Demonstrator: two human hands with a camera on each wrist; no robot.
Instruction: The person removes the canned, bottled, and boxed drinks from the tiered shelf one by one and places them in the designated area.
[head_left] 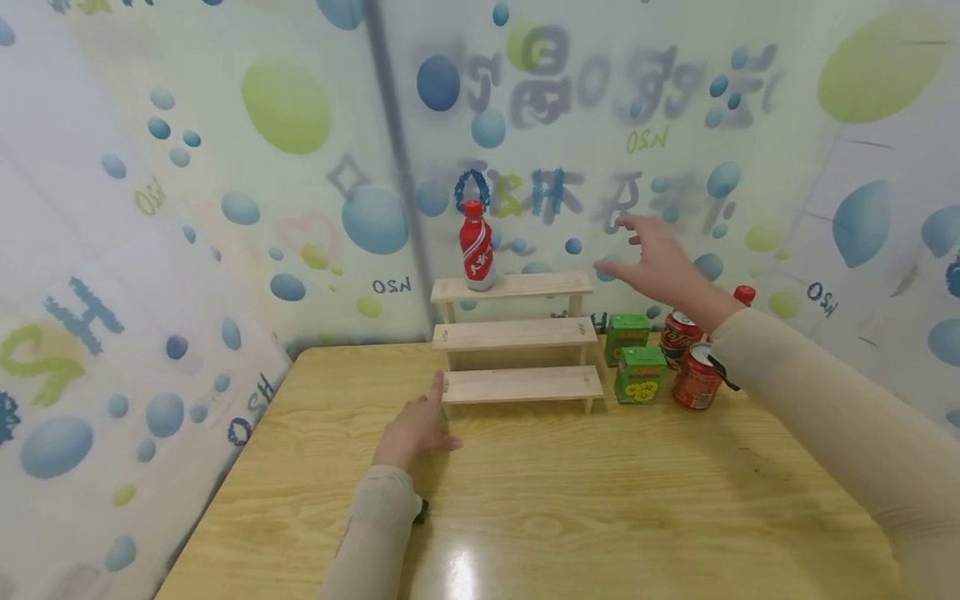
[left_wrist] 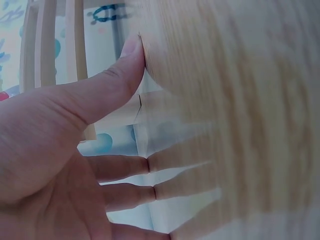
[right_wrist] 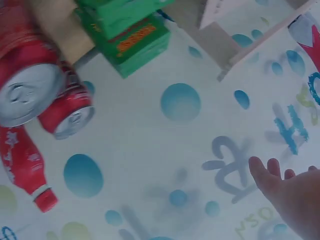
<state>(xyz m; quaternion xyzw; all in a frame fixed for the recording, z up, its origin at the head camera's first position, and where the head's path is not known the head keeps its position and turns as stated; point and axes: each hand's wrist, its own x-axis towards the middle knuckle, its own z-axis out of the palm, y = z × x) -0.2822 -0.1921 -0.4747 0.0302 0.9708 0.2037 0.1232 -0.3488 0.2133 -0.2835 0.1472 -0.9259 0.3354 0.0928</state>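
Note:
A three-tier wooden step shelf stands at the back of the table. On its top tier, toward the left end, sits a red bottle with white lettering. My left hand rests beside the shelf's lower left corner, fingers spread. In the left wrist view, the thumb and fingertips touch the shiny tabletop. My right hand is raised in the air to the right of the shelf, thumb and fingers apart and holding nothing. Below it are two small green boxes and red cans.
Behind the cans is a second red bottle, mostly hidden by my right arm in the head view. A patterned curtain with blue and green dots hangs behind the wooden table and along its left side.

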